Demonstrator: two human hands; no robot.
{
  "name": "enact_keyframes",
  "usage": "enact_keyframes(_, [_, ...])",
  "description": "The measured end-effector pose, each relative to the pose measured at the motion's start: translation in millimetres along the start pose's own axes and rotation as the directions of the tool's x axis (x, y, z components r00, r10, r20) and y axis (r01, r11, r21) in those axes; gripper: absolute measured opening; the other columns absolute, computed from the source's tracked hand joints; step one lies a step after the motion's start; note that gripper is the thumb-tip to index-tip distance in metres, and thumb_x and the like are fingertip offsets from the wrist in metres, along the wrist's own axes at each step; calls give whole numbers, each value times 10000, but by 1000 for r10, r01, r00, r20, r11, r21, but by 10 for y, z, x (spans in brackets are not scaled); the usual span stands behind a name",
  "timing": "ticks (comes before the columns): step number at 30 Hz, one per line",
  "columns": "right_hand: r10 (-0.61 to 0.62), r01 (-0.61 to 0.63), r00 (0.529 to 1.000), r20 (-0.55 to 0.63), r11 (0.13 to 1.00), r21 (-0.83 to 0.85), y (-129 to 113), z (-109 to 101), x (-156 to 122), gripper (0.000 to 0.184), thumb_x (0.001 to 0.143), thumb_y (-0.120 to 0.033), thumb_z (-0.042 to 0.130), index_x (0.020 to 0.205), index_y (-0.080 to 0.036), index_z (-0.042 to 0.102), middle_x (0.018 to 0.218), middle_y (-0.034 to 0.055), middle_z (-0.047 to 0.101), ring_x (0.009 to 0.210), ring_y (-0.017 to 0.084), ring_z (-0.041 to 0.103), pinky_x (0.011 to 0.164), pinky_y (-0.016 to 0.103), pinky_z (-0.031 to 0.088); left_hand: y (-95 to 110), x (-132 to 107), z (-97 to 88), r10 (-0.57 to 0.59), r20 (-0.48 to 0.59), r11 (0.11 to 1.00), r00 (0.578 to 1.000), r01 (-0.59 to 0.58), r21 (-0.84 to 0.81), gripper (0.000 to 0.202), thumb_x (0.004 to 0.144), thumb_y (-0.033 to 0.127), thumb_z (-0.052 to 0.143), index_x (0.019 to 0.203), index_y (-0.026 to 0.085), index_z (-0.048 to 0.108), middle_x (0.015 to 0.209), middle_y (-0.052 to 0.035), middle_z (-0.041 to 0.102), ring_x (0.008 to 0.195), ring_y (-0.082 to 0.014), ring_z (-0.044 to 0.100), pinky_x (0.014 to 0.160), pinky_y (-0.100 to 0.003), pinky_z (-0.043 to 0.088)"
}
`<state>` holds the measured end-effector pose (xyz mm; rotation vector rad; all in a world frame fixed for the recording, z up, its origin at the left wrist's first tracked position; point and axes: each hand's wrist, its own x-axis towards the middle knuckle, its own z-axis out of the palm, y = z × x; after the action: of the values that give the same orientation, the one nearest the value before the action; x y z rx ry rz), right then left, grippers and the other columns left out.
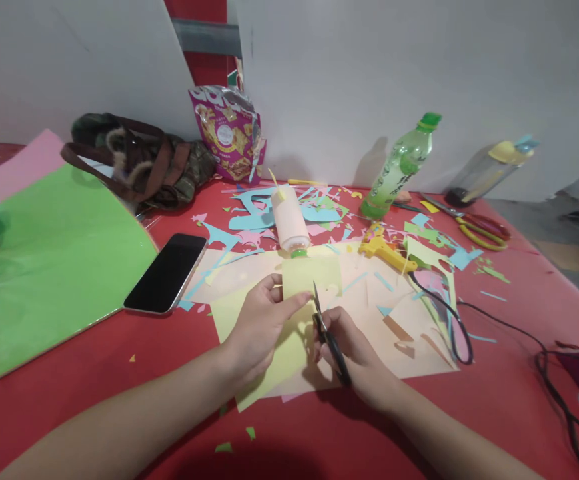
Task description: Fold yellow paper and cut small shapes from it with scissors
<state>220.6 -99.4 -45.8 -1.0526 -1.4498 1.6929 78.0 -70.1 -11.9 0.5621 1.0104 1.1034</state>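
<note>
My left hand (262, 327) pinches a small pale yellow piece of paper (314, 273) between thumb and fingers. Black-handled scissors (336, 353) are gripped in my right hand (352, 353), their blades pointing up at the paper's lower edge beside my left thumb. I cannot tell whether the blades touch the paper. Beneath both hands lie a larger yellow sheet (254, 373) and pale peach paper (394, 353). Just beyond the held piece, a paper-wrapped bottle (289, 217) with a green cap lies on its side, a thin yellow strip at its far end.
Left of my hands are a black phone (166, 273) and a green sheet stack (64, 260). A yellow glue gun (386, 253) with a black cord, a green bottle (399, 170) and red-and-yellow-handled scissors (484, 230) stand or lie right. Behind are a snack bag (229, 137) and camouflage bag (189, 167).
</note>
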Motion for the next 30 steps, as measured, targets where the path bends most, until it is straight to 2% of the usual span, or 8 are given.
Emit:
enact_keyframes(5, [9,-9,1000,-25,1000,5,-4,21,2,269,748,-447,495,791,-226,349,704,-28,416,605,111,423,572,271,362,-6,-12,2,1,-35,1000,999,0,12,203,637,107,633,771,156,490,537,51,598,484,-80,557,495,-175,431])
enact_keyframes(10, [25,-23,999,-34,999,38,-11,38,-2,283,735,-456,508,777,-228,345,683,-34,406,580,103,415,507,239,341,-41,10,-26,-8,-10,1000,1000,8,-2,213,634,135,641,812,152,526,523,52,577,493,-88,551,548,-210,436])
enact_keyframes(18, [37,-35,998,-47,999,29,-21,46,-9,275,740,-444,504,771,-222,346,650,-39,403,514,81,361,414,193,275,-70,24,-37,-23,2,998,1000,23,-55,148,621,131,656,735,150,564,495,78,519,465,-48,473,551,-180,397])
enact_keyframes(25, [25,-23,998,-57,999,39,-8,49,2,294,730,-459,514,759,-219,345,639,-45,410,539,92,401,501,238,321,-72,5,-35,-41,-4,995,999,40,-93,192,614,146,666,776,155,563,480,82,502,440,-50,445,547,-191,394])
enact_keyframes(30, [51,-45,997,-62,994,100,-44,62,3,318,705,-464,544,740,-216,350,601,-56,426,507,78,388,469,219,304,-69,5,-32,-38,0,994,999,38,-103,171,631,134,651,775,148,559,511,71,526,456,-46,458,542,-179,403])
